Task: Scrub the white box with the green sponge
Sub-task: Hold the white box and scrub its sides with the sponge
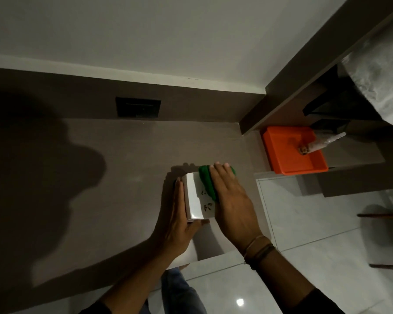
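Note:
A white box [194, 197] with small dark marks on its top stands on the grey-brown counter [123, 166], near the counter's right end. My left hand [179, 214] grips its left side, fingers flat along the wall and thumb under the near end. My right hand [232, 198] lies palm down on the box's top right, pressing a green sponge [208, 182] against it. Only the sponge's left edge and far end show past my fingers.
An orange tray [293, 152] holding a small wrapped item sits on a lower shelf to the right. A dark wall socket [138, 107] is set in the back panel. The counter edge drops to a glossy tiled floor [315, 257] on the right and in front.

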Demonstrator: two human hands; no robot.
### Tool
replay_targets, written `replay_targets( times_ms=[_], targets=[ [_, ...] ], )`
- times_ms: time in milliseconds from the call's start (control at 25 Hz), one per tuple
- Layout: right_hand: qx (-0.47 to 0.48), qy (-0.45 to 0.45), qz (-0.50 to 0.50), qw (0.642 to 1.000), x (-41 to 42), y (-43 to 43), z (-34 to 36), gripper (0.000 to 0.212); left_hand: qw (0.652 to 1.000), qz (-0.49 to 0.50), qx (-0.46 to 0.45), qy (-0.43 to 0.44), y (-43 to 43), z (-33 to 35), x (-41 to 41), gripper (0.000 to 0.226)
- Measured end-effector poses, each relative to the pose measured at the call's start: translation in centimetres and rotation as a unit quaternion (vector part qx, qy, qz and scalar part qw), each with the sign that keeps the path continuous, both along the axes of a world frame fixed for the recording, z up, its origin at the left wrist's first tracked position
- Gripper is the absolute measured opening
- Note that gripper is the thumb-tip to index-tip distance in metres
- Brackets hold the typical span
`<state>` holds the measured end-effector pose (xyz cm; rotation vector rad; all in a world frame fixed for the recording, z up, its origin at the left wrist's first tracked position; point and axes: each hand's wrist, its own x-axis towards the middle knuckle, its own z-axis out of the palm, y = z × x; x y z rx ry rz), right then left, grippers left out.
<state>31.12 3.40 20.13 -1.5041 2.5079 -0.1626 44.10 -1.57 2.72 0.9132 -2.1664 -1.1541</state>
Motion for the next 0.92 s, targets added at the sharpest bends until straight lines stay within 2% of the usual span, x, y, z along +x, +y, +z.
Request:
replay_targets(
  times_ms=[200, 320, 480, 600, 720, 800, 920],
  targets=[
    [0.022, 0.029, 0.033, 0.999, 1.0, -0.5, -1.5, 0.096, 0.997, -0.015, -0.074, 0.001, 0.2, 1.3, 0.1, 0.115],
    [0.024, 0.034, 0.035, 0.999, 1.0, -0.4, -1.7, 0.096, 0.998, -0.003, -0.065, 0.013, 0.4, 1.4, 0.0, 0.107],
    [0.010, 0.037, 0.070, 0.997, 2.6, 0.6, -1.3, 0.083, 0.999, -0.001, -0.052, 0.014, 0.8, 0.5, 0.2, 0.098],
    [0.004, 0.047, 0.102, 0.994, 3.1, 3.8, -0.9, 0.084, 0.999, -0.011, 0.001, 0.034, 0.8, 0.5, 0.0, 0.102],
    [0.002, 0.029, 0.023, 0.999, 0.8, 3.0, -0.6, 0.075, 0.997, -0.028, 0.013, 0.064, 0.3, 0.3, 0.1, 0.103],
    [0.012, 0.004, 0.011, 1.000, 0.6, 0.7, -0.5, 0.076, 0.998, -0.029, -0.010, 0.047, 0.2, 0.2, 0.1, 0.101],
    [0.010, 0.025, 0.099, 0.995, 2.8, 1.3, -1.0, 0.083, 1.000, -0.007, -0.006, 0.029, 0.7, 0.5, -0.1, 0.098]
  ],
)
